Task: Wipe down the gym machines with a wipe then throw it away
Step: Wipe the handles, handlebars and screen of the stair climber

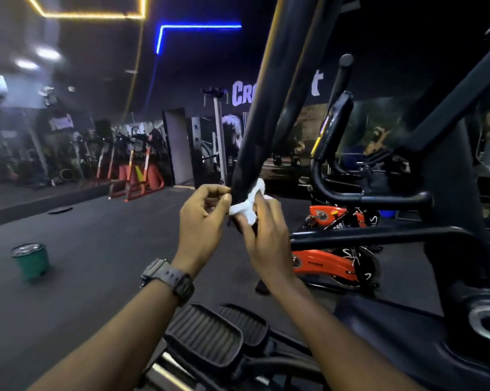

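Observation:
A white wipe (248, 203) is bunched against the lower end of a black slanted arm (269, 108) of the elliptical machine in front of me. My right hand (266, 230) is closed on the wipe and presses it to the arm. On the arm's left side, my left hand (203, 218) pinches the wipe's end between thumb and fingers; it wears a dark wristwatch (169, 277). The machine's two ribbed black pedals (207, 334) lie below my forearms.
A green bin (30, 261) stands on the dark rubber floor at the left. Orange spin bikes (334, 266) sit behind the machine's black frame (379, 234). Orange racks (136, 179) and more machines line the far wall. The machine's base (486, 320) is at lower right.

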Tool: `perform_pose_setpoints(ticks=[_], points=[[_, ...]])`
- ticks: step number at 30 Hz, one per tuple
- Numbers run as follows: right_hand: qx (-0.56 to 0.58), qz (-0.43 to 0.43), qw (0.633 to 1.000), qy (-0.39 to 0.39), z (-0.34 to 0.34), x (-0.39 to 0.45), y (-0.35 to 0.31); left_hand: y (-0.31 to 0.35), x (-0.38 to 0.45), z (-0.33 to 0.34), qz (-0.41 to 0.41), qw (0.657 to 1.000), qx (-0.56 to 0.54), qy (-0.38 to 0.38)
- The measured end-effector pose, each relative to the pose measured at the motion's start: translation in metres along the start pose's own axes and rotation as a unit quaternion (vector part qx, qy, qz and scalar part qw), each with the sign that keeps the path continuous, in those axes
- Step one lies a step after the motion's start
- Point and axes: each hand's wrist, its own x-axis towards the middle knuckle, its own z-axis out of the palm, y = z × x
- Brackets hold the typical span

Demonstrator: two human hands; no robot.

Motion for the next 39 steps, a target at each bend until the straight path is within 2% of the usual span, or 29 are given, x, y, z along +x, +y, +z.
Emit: perform_pose_setpoints(ticks=[3, 5, 7, 10, 12, 15, 17, 18, 20, 22, 23, 25, 27, 29, 32, 35, 37, 39], points=[[-0.065, -0.105, 0.992, -0.005, 0.002, -0.029, 0.01, -0.003, 0.01, -0.001, -0.049, 0.992, -0.119, -0.015], [-0.163, -0.203, 0.965, -0.037, 0.001, -0.034, 0.016, -0.005, 0.018, -0.002, -0.067, 0.98, -0.184, -0.03], [-0.258, -0.271, 0.927, -0.02, -0.005, -0.004, 0.006, -0.01, 0.028, -0.002, -0.082, 0.965, -0.241, -0.056], [-0.344, -0.274, 0.897, 0.047, -0.022, 0.055, -0.024, -0.018, 0.042, -0.006, -0.099, 0.941, -0.303, -0.11], [-0.383, -0.272, 0.882, 0.05, -0.028, 0.069, -0.041, -0.027, 0.051, -0.007, -0.101, 0.931, -0.32, -0.145], [-0.437, -0.343, 0.83, -0.05, -0.027, 0.052, -0.051, -0.039, 0.062, -0.007, -0.124, 0.892, -0.39, -0.193], [-0.452, -0.373, 0.803, -0.107, -0.036, 0.055, -0.058, -0.044, 0.068, -0.004, -0.126, 0.885, -0.4, -0.201], [-0.459, -0.363, 0.805, -0.097, -0.044, 0.067, -0.064, -0.043, 0.069, -0.002, -0.119, 0.886, -0.401, -0.2], [-0.491, -0.302, 0.817, -0.021, -0.058, 0.103, -0.081, -0.04, 0.071, 0.005, -0.094, 0.882, -0.416, -0.201], [-0.535, -0.255, 0.805, 0.01, -0.054, 0.118, -0.095, -0.036, 0.071, 0.013, -0.064, 0.882, -0.424, -0.194], [-0.546, -0.259, 0.796, -0.018, -0.046, 0.114, -0.095, -0.036, 0.073, 0.016, -0.051, 0.884, -0.425, -0.186], [-0.551, -0.279, 0.777, -0.122, -0.029, 0.091, -0.088, -0.037, 0.078, 0.021, -0.043, 0.877, -0.438, -0.19], [-0.563, -0.263, 0.757, -0.202, -0.023, 0.07, -0.091, -0.04, 0.082, 0.021, -0.067, 0.854, -0.466, -0.223], [-0.592, -0.262, 0.735, -0.2, -0.029, 0.079, -0.105, -0.04, 0.087, 0.018, -0.082, 0.835, -0.483, -0.25], [-0.656, -0.254, 0.697, -0.142, -0.033, 0.12, -0.124, -0.038, 0.095, 0.017, -0.087, 0.825, -0.484, -0.279], [-0.675, -0.227, 0.691, -0.126, -0.017, 0.127, -0.127, -0.04, 0.107, 0.023, -0.108, 0.789, -0.507, -0.33], [-0.642, -0.221, 0.702, -0.213, 0.009, 0.094, -0.116, -0.042, 0.117, 0.027, -0.118, 0.75, -0.532, -0.376], [-0.639, -0.203, 0.668, -0.323, 0.029, 0.068, -0.108, -0.043, 0.127, 0.027, -0.112, 0.738, -0.516, -0.42]])
